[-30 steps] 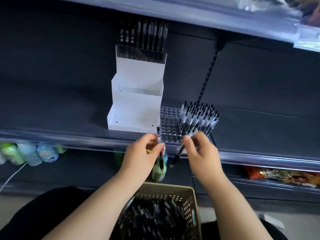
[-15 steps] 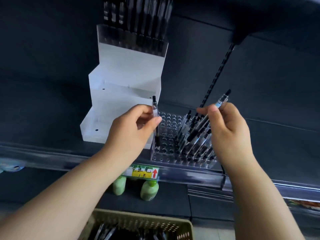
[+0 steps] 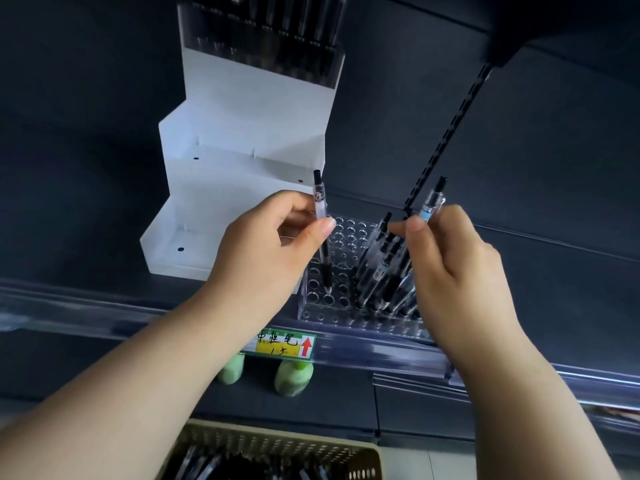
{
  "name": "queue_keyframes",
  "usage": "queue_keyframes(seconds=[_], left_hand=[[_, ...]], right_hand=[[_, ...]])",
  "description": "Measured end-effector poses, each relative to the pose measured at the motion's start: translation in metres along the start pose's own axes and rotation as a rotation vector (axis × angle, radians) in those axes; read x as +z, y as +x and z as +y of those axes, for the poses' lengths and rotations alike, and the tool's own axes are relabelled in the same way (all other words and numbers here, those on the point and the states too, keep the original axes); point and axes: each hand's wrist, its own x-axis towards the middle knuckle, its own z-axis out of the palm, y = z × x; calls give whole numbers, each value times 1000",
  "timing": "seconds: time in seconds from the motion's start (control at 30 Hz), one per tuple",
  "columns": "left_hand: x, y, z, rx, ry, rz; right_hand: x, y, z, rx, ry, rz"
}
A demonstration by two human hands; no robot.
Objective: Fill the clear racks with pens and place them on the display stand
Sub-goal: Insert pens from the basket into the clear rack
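Nearest, a beige basket (image 3: 277, 441) holds loose pens (image 3: 221, 467). Above it, the left hand (image 3: 270, 251) pinches a pen (image 3: 319, 202) upright between thumb and fingers, its tip at a hole in the left part of the clear rack (image 3: 346, 237), while the right hand (image 3: 457, 271) grips a second pen (image 3: 432, 204), tilted, above the racked pens (image 3: 382, 268) that fill the rack's right part. The rack stands at the front edge of the dark shelf (image 3: 536, 271), just right of the white stepped stand (image 3: 242, 126), whose top tier carries a top rack (image 3: 263, 46) filled with dark pens.
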Motion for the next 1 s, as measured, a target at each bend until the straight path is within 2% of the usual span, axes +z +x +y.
queue_keyframes(seconds=[0.3,0.47,0.67,1.0], left_hand=[[4,0,-1,1,-13,-18],[8,3,0,-6,-33,-12],[11,11,3,18,-20,-15],[5,13,-1,-30,-43,37]], right_hand=[[2,-2,-8,-97,-163,77],[-6,5,-7,52,141,155],[-11,22,-12,51,334,216],[8,32,-11,-44,188,146]])
